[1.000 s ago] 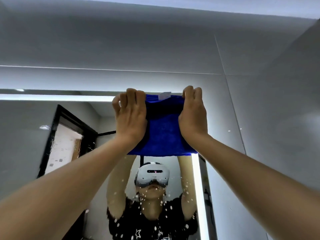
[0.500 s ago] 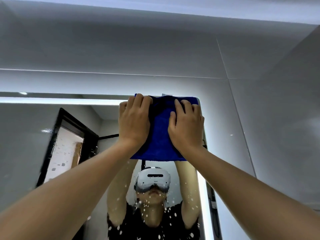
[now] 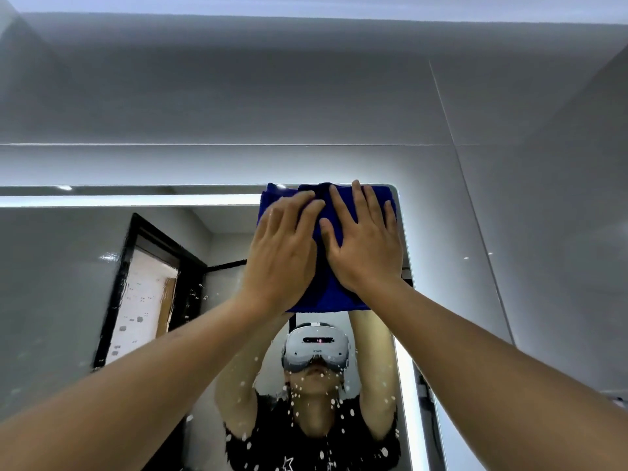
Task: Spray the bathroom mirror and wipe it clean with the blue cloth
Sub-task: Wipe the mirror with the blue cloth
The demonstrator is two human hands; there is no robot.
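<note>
both hands are sliding toward the mirror's top right corner since a moment ago, fingers now spreading flat where a second back they were curling over the cloth's upper edge. left hand (image 3: 280,253) is pressing open-palmed on the left half of the blue cloth (image 3: 323,287), fingers together and slanting up to the right. right hand (image 3: 365,246) is lying flat just beside it, fingers fanning apart, thumb nearly touching the left hand's knuckles. neither hand is gripping; both are pinning the cloth against the glass. the cloth is sitting bunched in the top right corner of the mirror (image 3: 68,266), its upper edge reaching the mirror's lit rim. white spray droplets (image 3: 299,389) are dotting the glass below, over the reflection of the person. grey wall tiles (image 3: 238,96) are rising above the mirror.
</note>
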